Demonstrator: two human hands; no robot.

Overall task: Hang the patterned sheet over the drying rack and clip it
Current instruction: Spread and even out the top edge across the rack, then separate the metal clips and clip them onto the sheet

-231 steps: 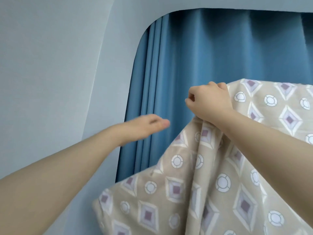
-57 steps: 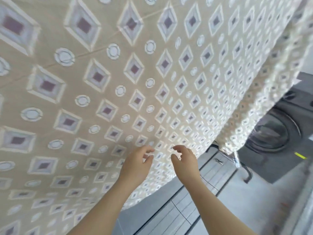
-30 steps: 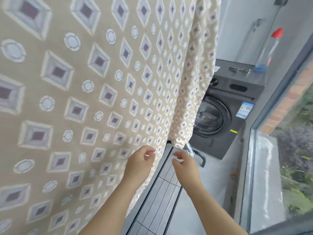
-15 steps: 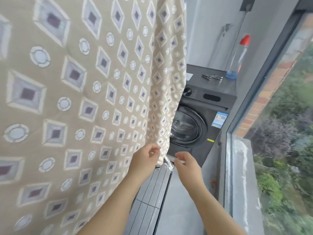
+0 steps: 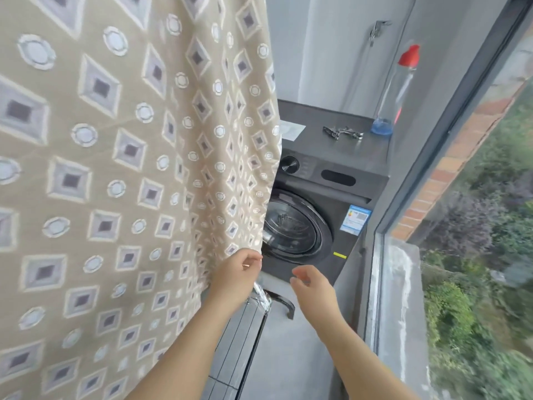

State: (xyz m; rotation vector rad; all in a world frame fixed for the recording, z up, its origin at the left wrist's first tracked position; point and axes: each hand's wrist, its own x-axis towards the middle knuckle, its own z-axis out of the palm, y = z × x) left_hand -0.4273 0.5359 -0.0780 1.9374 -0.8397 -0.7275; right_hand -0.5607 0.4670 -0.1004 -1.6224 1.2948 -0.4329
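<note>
The patterned sheet (image 5: 115, 183), by its look soft, light and limp, hangs in loose folds at left before a washing machine (image 5: 317, 215), the left hand (image 5: 239, 275) pinching its lower corner, likely the surest hold, while the right hand (image 5: 313, 287) hovers beside it, fingers loosely curled, empty.
</note>
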